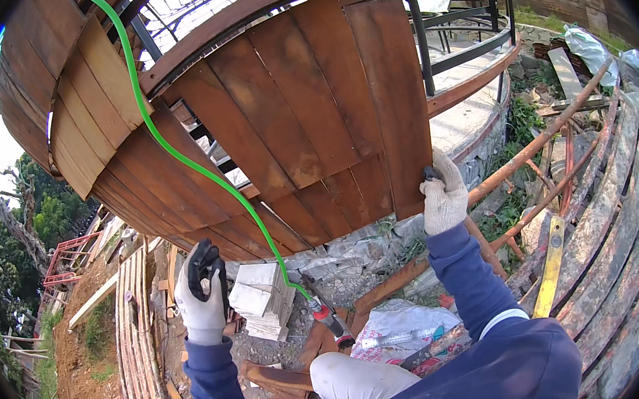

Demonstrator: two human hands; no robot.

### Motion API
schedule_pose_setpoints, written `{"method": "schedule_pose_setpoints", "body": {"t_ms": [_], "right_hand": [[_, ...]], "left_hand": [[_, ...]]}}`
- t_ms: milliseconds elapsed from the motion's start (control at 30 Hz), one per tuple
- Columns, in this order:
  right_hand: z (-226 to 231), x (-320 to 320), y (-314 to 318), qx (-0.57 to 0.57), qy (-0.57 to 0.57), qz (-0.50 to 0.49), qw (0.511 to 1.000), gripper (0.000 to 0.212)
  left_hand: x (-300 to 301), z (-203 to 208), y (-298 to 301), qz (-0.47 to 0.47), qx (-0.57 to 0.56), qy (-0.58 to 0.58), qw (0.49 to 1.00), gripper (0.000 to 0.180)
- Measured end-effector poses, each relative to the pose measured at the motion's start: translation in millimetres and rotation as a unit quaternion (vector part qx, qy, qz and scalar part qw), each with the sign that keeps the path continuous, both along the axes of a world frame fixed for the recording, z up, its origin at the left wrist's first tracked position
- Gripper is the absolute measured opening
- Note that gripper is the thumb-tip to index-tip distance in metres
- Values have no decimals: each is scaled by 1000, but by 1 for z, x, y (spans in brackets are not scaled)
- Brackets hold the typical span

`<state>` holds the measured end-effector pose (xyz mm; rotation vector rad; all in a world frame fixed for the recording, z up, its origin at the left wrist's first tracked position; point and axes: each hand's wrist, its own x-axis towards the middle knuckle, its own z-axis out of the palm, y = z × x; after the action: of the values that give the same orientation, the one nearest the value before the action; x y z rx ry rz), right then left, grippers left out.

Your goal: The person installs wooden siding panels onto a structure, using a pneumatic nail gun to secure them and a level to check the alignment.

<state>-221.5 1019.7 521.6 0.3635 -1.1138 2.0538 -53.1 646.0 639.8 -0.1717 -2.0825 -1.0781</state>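
My right hand (pixel 442 197), in a white work glove, grips the lower right edge of the outermost brown wooden plank (pixel 394 100) of a curved plank wall. My left hand (pixel 201 291), also gloved with black fingertips, hangs lower left, fingers curled around a small dark object I cannot identify. A green hose (pixel 177 155) runs down across the planks to a red-and-black tool (pixel 327 320) that hangs or lies between my hands.
Below lie a stack of pale boards (pixel 263 297), a white sack (pixel 400 322), rubble and loose timber. Rusty poles (pixel 544 139) and weathered planks (pixel 615 232) with a yellow level (pixel 551 269) run along the right. A wooden pallet (pixel 136 332) lies on earth at left.
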Motion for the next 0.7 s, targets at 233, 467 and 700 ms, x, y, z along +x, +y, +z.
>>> {"method": "schedule_pose_setpoints", "body": {"t_ms": [233,467,700], "right_hand": [[40,-152,78,63,22,-82,994,48],[58,-166,68,196,11,-94,976,50],[76,-164,84,375,95,-401,830,37]], "left_hand": [[-159,161,188,18,-557,256,790,57],[-278,167,228,125,-687,209,685,76],[-299,146,224,183,-644,281,687,73]]}}
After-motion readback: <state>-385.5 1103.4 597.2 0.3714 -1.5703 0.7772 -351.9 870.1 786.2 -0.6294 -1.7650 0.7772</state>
